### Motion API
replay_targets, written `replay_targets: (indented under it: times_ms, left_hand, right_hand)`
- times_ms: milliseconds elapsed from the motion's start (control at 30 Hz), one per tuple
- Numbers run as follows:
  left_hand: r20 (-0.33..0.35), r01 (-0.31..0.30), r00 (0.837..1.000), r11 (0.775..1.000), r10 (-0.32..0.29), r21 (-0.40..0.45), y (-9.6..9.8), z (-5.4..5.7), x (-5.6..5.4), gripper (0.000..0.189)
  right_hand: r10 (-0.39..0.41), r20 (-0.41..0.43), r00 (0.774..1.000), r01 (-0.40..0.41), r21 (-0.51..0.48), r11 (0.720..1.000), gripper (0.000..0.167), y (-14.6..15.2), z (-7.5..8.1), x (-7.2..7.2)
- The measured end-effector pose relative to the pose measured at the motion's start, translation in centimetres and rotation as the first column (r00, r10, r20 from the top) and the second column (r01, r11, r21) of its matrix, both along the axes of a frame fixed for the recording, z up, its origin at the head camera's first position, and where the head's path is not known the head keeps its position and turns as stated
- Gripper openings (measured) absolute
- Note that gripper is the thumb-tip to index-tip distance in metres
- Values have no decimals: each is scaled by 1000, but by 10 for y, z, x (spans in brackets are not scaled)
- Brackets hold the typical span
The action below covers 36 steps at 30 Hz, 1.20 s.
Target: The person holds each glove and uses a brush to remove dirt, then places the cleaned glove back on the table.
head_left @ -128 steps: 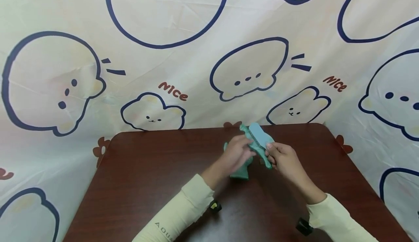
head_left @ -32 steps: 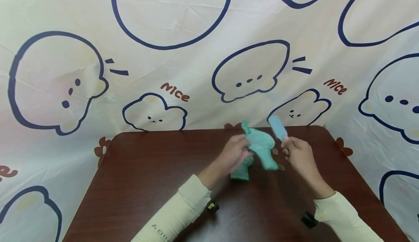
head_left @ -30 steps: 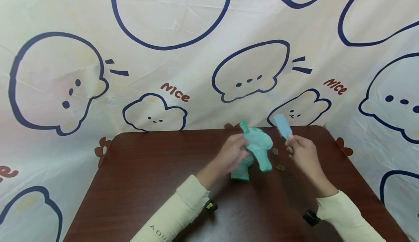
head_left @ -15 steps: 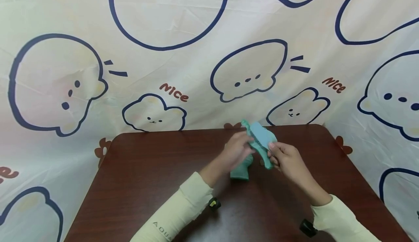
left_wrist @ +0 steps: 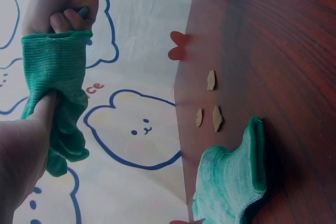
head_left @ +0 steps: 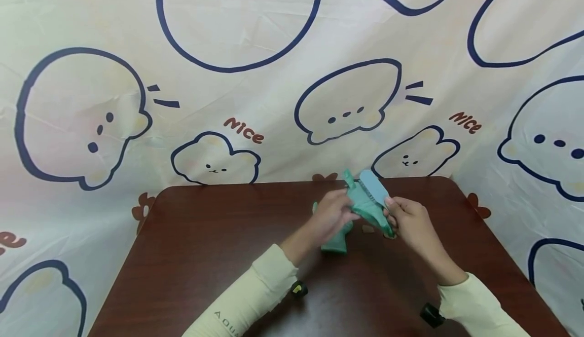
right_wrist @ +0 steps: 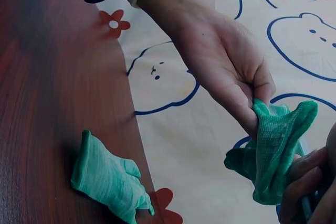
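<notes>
My left hand (head_left: 332,210) pinches a green knitted work glove (head_left: 365,206) by its side, above the far part of the table. My right hand (head_left: 412,220) grips a light blue brush (head_left: 374,187) by its handle. The brush's dark bristles face the glove and lie right along its surface. In the left wrist view the held glove (left_wrist: 58,77) hangs with its ribbed cuff close under the right hand (left_wrist: 65,3). A second green glove (head_left: 336,241) rests on the table below the left hand; its cuff and fingers show in the right wrist view (right_wrist: 110,177).
Several flat brown flakes (left_wrist: 217,118) lie on the dark wooden table (head_left: 219,256) near the second glove. A white cloth (head_left: 274,99) with cartoon drawings hangs behind the table's far edge. Black wrist cameras (head_left: 431,315) sit at both sleeves.
One second ago the brush was raised apart to the right of the glove; it has come back left onto it. The held glove has turned, its cuff now further right. The second glove stays put.
</notes>
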<state>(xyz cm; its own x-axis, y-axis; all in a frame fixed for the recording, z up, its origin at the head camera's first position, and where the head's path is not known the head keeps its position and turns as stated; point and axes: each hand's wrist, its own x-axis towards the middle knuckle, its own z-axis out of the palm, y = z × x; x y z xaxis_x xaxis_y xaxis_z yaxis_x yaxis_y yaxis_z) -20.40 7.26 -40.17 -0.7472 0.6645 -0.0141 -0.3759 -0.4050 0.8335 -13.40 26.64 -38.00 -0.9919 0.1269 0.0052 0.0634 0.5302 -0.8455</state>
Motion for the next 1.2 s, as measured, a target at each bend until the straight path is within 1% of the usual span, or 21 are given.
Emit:
replay_targets:
  times_ms: [100,233,300,367,467,533,600,667,733,833,900,967,1033,1200]
  left_hand:
    - [9,1,1000,1000,-1,-3,0,-2,0,56]
    - [-17,11,1000,1000,-11,0,0,-6,0,56]
    - [-24,15,1000,1000,-14,18,-1,-7,1,56]
    - [-31,4,1000,999,-2,42,-3,-8,2,56]
    - [-47,-32,998,997,36,73,-7,-9,3,55]
    - [-64,-55,996,995,60,83,-10,-9,2,53]
    - [-77,-61,995,995,68,83,-12,-9,1,53]
    - [-76,-53,995,995,59,79,-13,-10,-1,51]
    - [-74,-38,996,996,43,77,-10,-11,-2,50]
    - [-70,-14,997,997,19,73,-6,-11,-2,52]
    - [-83,-3,997,998,8,67,-4,-9,-1,53]
    - [-85,-2,996,998,6,56,-5,-8,0,53]
    - [-89,-7,996,999,11,46,-6,-8,1,53]
    - [-64,-15,998,1000,16,13,-9,-9,3,54]
  right_hand:
    - [-9,1,1000,9,6,1000,55,2,-2,-1]
    - [-17,0,1000,17,19,1000,56,4,-4,-4]
    - [-33,2,999,33,24,999,58,7,-5,-6]
    - [-66,-10,998,67,37,997,58,12,-8,-9]
    - [-113,-26,993,115,55,992,57,22,-11,-12]
    - [-121,-35,992,123,50,991,56,26,-13,-12]
    - [-92,-25,995,92,17,996,55,26,-13,-11]
    - [-41,-13,999,41,-40,998,55,20,-11,-8]
    - [22,3,1000,-22,-111,994,55,10,-9,-4]
    - [94,25,995,-90,-147,985,55,-4,-6,1]
    - [112,32,993,-106,-139,985,53,-10,-5,4]
    - [105,32,994,-101,-102,990,52,-13,-5,5]
    - [85,23,996,-84,-71,994,51,-14,-5,5]
    - [40,-4,999,-40,20,999,51,-10,-9,3]
